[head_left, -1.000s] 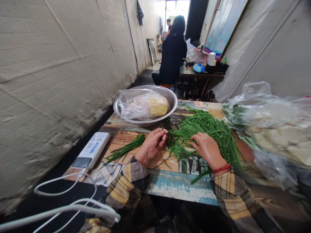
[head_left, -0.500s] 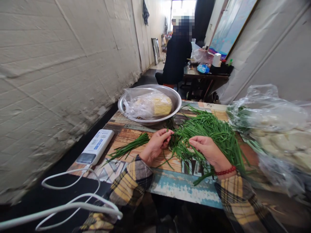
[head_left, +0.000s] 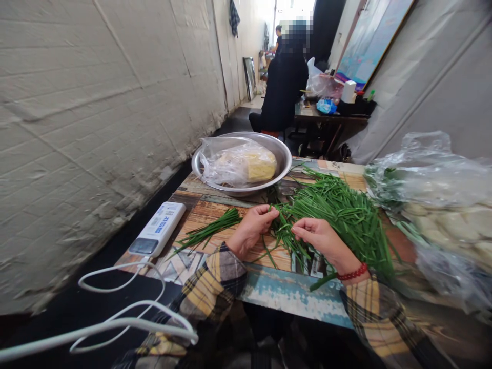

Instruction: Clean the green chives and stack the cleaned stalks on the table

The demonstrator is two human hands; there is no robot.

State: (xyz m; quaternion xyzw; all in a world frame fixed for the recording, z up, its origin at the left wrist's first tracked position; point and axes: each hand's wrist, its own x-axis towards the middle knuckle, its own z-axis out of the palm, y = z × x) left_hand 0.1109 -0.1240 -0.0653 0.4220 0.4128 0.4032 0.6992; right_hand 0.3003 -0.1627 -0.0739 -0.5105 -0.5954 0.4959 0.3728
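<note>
A loose heap of garlic chives (head_left: 338,202) lies on the patterned wooden table (head_left: 292,289), with a neat small bundle of chives (head_left: 213,227) apart from it on the left. Between these two, my left hand (head_left: 254,228) is closed in a pinch, a bit of green chive showing at its fingertips. My right hand (head_left: 321,237) hovers over the near-left edge of the heap, thumb and forefinger pressed together. Whatever that pinch holds is too small to make out. A red bead bracelet (head_left: 352,272) circles my right wrist.
Behind the chives stands a metal basin (head_left: 282,177) holding a plastic-bagged yellow block. A white power bank (head_left: 158,228) with a white cable (head_left: 154,323) sits at left. Clear plastic bags (head_left: 426,174) with pale contents crowd the right. A person (head_left: 286,89) sits farther back.
My right hand has shifted slightly left, closer to my left hand. My left hand keeps its pinch. The whole view has moved a little, so the scene sits slightly farther right.
</note>
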